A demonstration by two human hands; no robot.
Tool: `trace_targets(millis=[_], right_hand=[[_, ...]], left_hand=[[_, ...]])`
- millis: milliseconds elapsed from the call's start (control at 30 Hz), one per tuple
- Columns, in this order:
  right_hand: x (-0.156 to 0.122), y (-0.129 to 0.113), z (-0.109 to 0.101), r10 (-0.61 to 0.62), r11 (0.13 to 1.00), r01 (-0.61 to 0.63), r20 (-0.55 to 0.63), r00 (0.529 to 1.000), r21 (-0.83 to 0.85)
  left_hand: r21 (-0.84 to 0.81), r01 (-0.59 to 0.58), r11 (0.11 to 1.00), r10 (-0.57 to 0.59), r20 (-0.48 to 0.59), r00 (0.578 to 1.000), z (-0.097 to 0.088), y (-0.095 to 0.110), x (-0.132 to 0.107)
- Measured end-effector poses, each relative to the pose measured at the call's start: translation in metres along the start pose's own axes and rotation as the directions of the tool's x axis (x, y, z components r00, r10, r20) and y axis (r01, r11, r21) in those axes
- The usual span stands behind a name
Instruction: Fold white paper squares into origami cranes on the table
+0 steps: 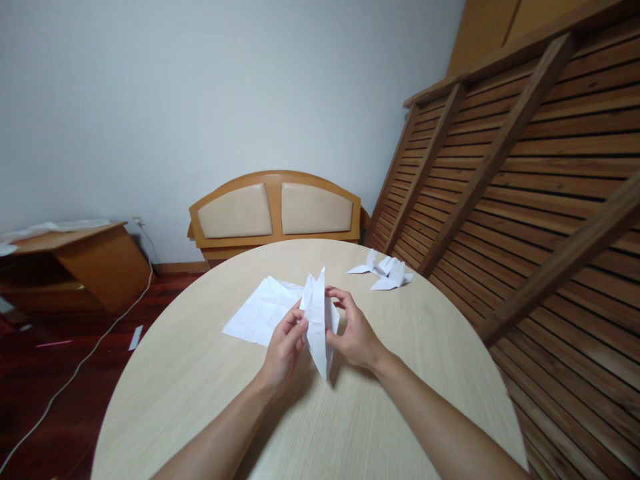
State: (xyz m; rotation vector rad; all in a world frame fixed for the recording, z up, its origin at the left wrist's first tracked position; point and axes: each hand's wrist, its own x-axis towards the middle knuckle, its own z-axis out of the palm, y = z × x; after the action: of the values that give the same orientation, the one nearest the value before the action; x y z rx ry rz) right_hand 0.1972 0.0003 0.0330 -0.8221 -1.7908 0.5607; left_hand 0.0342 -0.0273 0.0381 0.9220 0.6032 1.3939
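Between my hands, above the middle of the table, is a folded sheet of white paper [316,327] with pointed ends at top and bottom. My left hand [286,343] pinches its left edge between thumb and fingers. On the other side my right hand [354,330] curves around the right edge, its thumb and fingertips against the paper; part of those fingers is hidden behind it. Flat white paper sheets [260,310] lie on the table just beyond my left hand. Farther back on the right sit several folded white paper figures [393,275].
The round light-wood table [400,413] fills the foreground. A slatted wooden frame [500,200] leans along its right side. Behind stands a padded headboard [275,210]. At left are a wooden desk [93,267] and a white cable [95,343] across the dark floor.
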Motion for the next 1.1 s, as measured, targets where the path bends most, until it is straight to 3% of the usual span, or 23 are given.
trace_targets(millis=[233, 367, 533, 733, 867, 1000, 1100], right_hand=[[0.005, -0.003, 0.0, 0.012, 0.998, -0.016, -0.075, 0.997, -0.057], [0.009, -0.007, -0.002, 0.015, 0.993, -0.029, -0.126, 0.992, -0.116], [0.01, -0.005, -0.003, 0.111, 0.988, -0.124, -0.136, 0.984, -0.092], [0.007, 0.001, 0.001, 0.124, 0.992, -0.124, -0.11, 0.986, 0.009], [0.007, -0.002, 0.001, -0.038, 0.995, 0.028, -0.109, 0.993, -0.097], [0.01, -0.011, -0.005, -0.221, 0.913, 0.122, -0.221, 0.95, -0.39], [0.011, -0.014, -0.009, -0.287, 0.869, 0.162, -0.211, 0.934, -0.467]], left_hand=[[0.234, -0.154, 0.96, 0.133, 0.103, 0.986, -0.011, -0.008, 0.002], [0.276, -0.184, 0.943, 0.155, 0.122, 0.98, -0.012, -0.01, 0.002], [0.211, -0.145, 0.967, 0.15, -0.007, 0.989, -0.011, -0.01, 0.005], [0.126, 0.001, 0.992, 0.016, -0.138, 0.99, -0.009, -0.004, 0.01], [0.198, 0.05, 0.979, -0.017, -0.163, 0.987, -0.01, -0.003, 0.011], [0.182, 0.049, 0.982, -0.025, -0.134, 0.991, -0.009, -0.003, 0.009], [0.142, 0.037, 0.989, -0.022, -0.105, 0.994, -0.008, -0.002, 0.007]])
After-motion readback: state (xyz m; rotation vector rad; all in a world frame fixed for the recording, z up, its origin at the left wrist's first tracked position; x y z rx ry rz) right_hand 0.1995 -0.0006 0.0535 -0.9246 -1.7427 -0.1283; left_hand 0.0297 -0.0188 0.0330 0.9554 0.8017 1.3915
